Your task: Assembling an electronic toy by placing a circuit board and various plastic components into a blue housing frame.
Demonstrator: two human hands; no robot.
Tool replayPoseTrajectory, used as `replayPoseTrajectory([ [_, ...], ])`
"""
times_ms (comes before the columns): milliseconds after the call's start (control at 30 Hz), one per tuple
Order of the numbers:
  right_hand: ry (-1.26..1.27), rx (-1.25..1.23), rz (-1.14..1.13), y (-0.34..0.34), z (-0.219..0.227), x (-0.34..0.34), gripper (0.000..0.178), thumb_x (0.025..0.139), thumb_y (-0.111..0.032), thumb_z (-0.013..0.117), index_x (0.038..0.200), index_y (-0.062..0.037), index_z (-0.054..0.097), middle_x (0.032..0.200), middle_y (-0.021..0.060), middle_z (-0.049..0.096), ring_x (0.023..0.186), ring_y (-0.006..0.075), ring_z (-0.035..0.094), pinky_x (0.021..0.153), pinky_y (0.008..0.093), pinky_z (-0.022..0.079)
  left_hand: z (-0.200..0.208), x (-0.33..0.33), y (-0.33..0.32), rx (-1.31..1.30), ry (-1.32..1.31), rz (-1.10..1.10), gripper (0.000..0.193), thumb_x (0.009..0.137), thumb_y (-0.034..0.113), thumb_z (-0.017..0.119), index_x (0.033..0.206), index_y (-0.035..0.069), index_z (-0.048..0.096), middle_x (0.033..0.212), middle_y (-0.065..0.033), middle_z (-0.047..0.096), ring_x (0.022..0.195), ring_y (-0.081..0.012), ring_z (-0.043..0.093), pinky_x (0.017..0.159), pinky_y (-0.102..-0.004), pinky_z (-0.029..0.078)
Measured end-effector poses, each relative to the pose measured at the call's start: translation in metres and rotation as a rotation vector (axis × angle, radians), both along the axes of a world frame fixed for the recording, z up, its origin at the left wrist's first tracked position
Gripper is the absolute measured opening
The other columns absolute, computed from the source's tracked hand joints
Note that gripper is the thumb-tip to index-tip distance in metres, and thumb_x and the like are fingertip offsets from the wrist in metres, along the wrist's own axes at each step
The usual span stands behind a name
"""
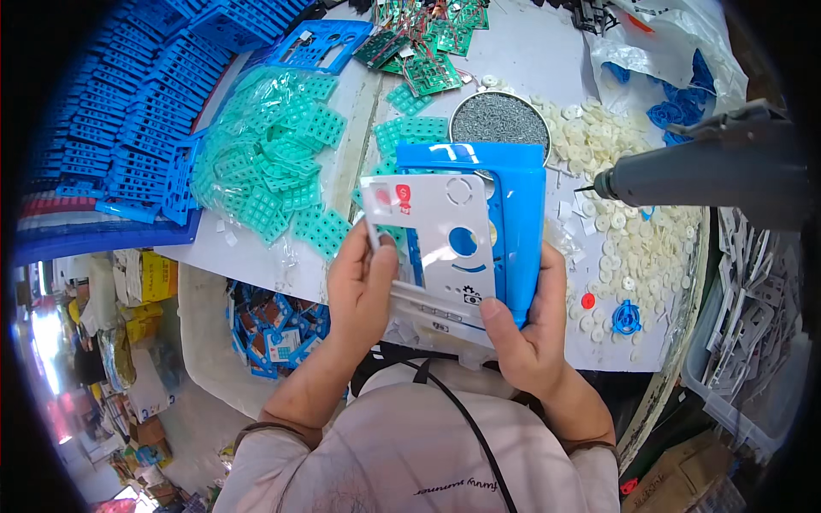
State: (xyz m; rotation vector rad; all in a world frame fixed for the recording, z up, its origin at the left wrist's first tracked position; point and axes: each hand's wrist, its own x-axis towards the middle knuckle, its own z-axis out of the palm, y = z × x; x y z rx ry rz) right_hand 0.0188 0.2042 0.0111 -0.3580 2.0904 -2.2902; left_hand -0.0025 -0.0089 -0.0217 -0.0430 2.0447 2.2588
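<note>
White panel [434, 205]: the left hand [363, 280] pinches its left edge. The right hand [537, 342] grips the blue case [524, 227], just behind the panel and to its right. The case's long side points forward. Green pads [286, 167] lie farther out, left.

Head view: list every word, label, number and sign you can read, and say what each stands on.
Wording isn't copied here; the marks are described by look.
White panel: a red symbol near the top left, small dark icons near the lower right.
Shirt: one line of dark script, upside down in view.
Yellow box: dark print, too small to read.
Cardboard box: dark marks, too blurred to read.
</note>
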Motion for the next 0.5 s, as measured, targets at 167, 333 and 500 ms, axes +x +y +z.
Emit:
replayPoseTrajectory([
  [167,-0.135,-0.074,0.030,-0.001,0.001,0.001,0.060,0.100,-0.014,0.060,0.147,0.0058,0.028,0.133,0.0164,0.049,0.121,0.0195,0.050,0.105,0.0375,0.042,0.010,0.003,0.015,-0.175,0.148,0.145,0.051,0.109,0.021,0.043,0.153,-0.005,0.037,0.071,0.0031,0.048,0.063,-0.0033,0.040,0.060,-0.0192,0.033],
  [333,-0.128,-0.010,0.025,0.000,-0.002,0.000,0.062,0.101,-0.018,0.059,0.148,0.0060,0.027,0.135,0.0177,0.049,0.122,0.0207,0.050,0.106,0.0380,0.042,0.011,0.003,0.016,-0.131,0.043,0.148,0.052,0.109,0.019,0.043,0.155,-0.005,0.035,0.071,0.0042,0.048,0.062,-0.0021,0.039,0.059,-0.0184,0.033],
  [500,-0.153,-0.018,0.021,0.000,-0.005,-0.001,0.064,0.102,-0.021,0.060,0.149,0.0073,0.026,0.135,0.0190,0.050,0.122,0.0214,0.051,0.106,0.0378,0.042,0.009,0.003,0.018,-0.085,-0.007,0.177,0.051,0.108,0.016,0.045,0.155,-0.004,0.037,0.072,0.0060,0.046,0.062,-0.0017,0.038,0.059,-0.0183,0.034],
])
